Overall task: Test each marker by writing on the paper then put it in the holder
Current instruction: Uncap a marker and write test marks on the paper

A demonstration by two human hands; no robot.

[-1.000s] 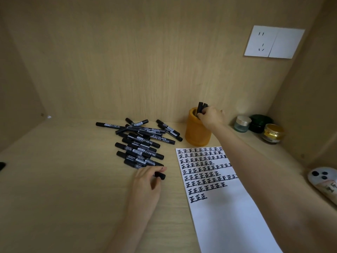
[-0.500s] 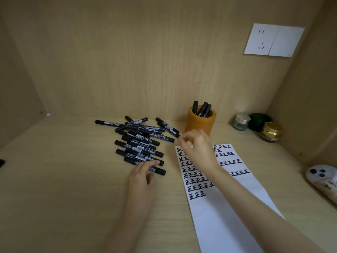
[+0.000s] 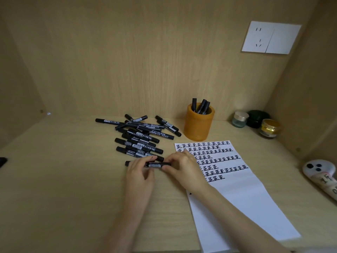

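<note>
You are at the start of a new test: your left hand (image 3: 140,172) and your right hand (image 3: 184,168) together hold 1 slim black marker with a white label (image 3: 157,164). It lies level just above the pale wooden desk (image 3: 63,179), at the near edge of the loose pile of black markers (image 3: 140,136) and just left of the long white paper sheet (image 3: 237,207). Your left fingers curl round the marker's left half, and your right fingertips pinch its right end. Neither hand holds anything else.

By my reading, you are about to uncap it. The next move calls for a straight pull apart, then a shift of the barrel into your right hand for writing. The free spot is after the last characters in the bottom row of marks. After that, recap it and stand it in the orange cylindrical holder (image 3: 198,128), where 3 marker tops (image 3: 200,106) already show.

Your fingers cover most of the marker, so I cannot tell which end bears the cap, or whether it has begun to part. The pile overlaps too much to count. Your right hand hides part of the written rows, and the paper's near end runs out of view.
</note>
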